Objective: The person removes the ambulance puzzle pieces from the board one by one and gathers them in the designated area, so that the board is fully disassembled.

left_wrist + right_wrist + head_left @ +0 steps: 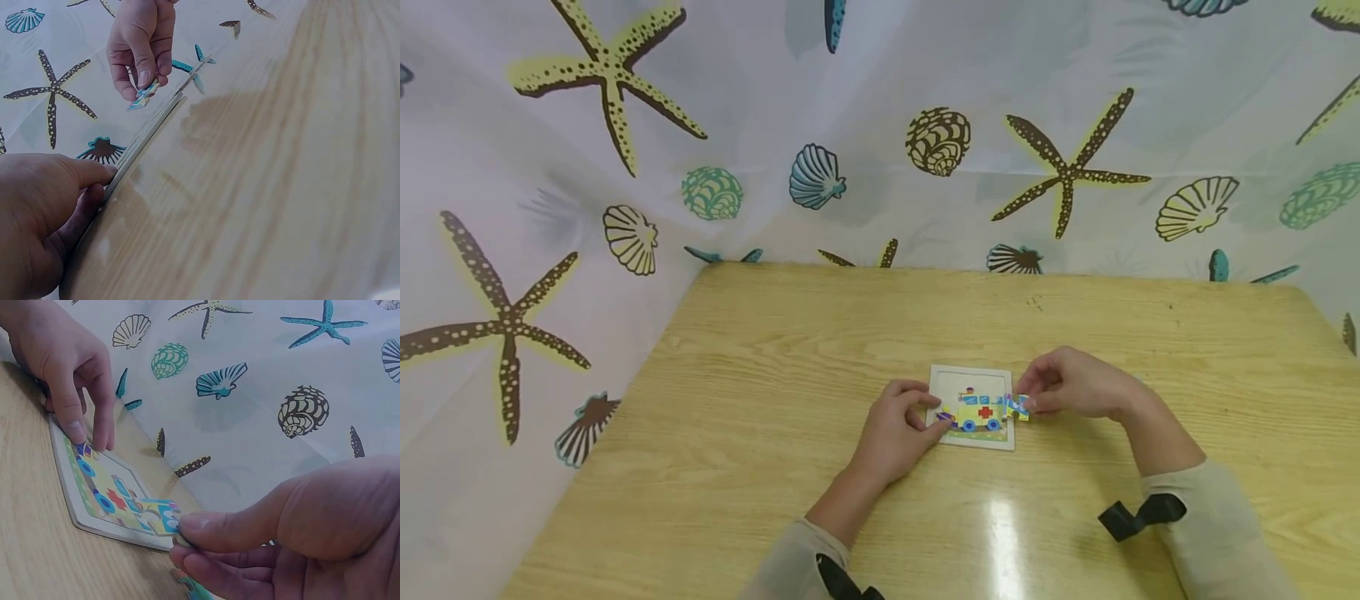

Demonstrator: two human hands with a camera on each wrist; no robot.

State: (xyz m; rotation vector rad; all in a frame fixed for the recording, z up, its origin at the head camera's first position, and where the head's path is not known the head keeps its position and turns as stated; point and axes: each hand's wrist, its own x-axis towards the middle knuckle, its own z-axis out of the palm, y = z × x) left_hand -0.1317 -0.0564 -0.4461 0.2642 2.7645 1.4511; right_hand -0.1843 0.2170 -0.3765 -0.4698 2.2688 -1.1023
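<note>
A square white-framed puzzle tray [973, 445] lies on the table, its lower part filled with pieces that show a yellow ambulance [115, 497] with a red cross. My left hand [897, 432] grips the tray at its left side, thumb and fingers at the edge and on the corner pieces. Between thumb and fingers, my right hand [1078, 385] pinches a puzzle piece [164, 515] of blue, yellow and white, tilted over the tray's right rim beside the ambulance. In the right wrist view, something colourful [194, 586] peeks out below the right fingers, mostly hidden.
The wooden table [760, 400] extends around the tray on all sides. A white curtain [880, 100] printed with starfish and shells hangs along the back and left edges. Black straps [1142, 515] are on both sleeves.
</note>
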